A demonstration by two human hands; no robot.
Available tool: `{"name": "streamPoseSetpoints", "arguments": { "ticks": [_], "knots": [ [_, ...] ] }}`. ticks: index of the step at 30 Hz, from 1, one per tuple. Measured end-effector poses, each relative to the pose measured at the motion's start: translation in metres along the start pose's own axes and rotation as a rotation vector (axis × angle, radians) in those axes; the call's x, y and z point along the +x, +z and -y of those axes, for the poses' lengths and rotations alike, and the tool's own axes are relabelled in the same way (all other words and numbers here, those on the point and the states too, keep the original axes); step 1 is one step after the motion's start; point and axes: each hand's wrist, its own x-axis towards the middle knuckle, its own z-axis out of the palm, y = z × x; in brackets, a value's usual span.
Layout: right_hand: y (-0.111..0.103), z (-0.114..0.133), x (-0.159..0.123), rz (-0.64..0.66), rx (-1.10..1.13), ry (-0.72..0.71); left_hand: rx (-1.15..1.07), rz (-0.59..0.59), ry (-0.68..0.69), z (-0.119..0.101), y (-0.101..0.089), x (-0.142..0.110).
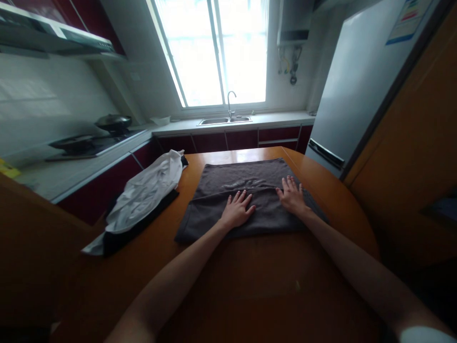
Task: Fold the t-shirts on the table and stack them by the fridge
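A dark grey garment (pixel 210 209) lies folded on the wooden table (pixel 271 281), its near part turned over the far part so that an edge runs across the middle. The exact kind of garment cannot be made out. Some print or lettering shows on the far part, just beyond that edge. My left hand (pixel 237 210) rests flat on the folded layer left of centre, fingers spread. On the right side of the cloth lies my right hand (pixel 291 196), also flat with fingers apart, its fingertips reaching past the edge.
White and black clothes (pixel 146 190) lie heaped at the table's left edge. Beyond the table are a counter with a sink (pixel 223 121), a stove (pixel 96 145) with pans at left, and a refrigerator (pixel 360 81) at right.
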Motion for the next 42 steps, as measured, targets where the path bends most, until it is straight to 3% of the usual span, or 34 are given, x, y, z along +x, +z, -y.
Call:
{"name": "streamPoseSetpoints", "arguments": {
  "ticks": [4,7,11,16,23,26,31,38,42],
  "knots": [
    [0.001,-0.019,0.006,0.093,-0.036,0.113,-0.016,0.009,0.004,0.000,0.000,0.000],
    [0.002,-0.021,0.007,0.035,-0.042,0.103,-0.016,0.009,0.000,0.000,0.000,0.000],
    [-0.004,-0.004,0.003,-0.084,-0.002,-0.003,-0.009,0.002,0.002,0.001,0.001,0.000],
    [-0.011,0.029,-0.014,-0.159,0.023,-0.254,-0.002,-0.006,0.003,0.000,0.002,0.000],
    [0.005,0.050,-0.028,0.153,0.023,-0.284,-0.005,0.001,0.006,-0.001,0.000,0.000],
    [0.000,0.051,-0.030,0.129,0.029,-0.264,-0.007,0.001,0.001,-0.001,-0.001,0.000],
    [-0.017,0.071,-0.051,-0.032,0.058,-0.304,-0.007,0.000,0.004,0.000,0.000,0.000],
    [0.000,0.096,-0.083,0.162,0.034,-0.286,0.006,-0.019,0.023,0.002,0.002,-0.002],
    [-0.009,0.093,-0.076,0.125,0.061,-0.251,0.000,-0.008,0.018,0.001,0.003,-0.001]
  ]
}}
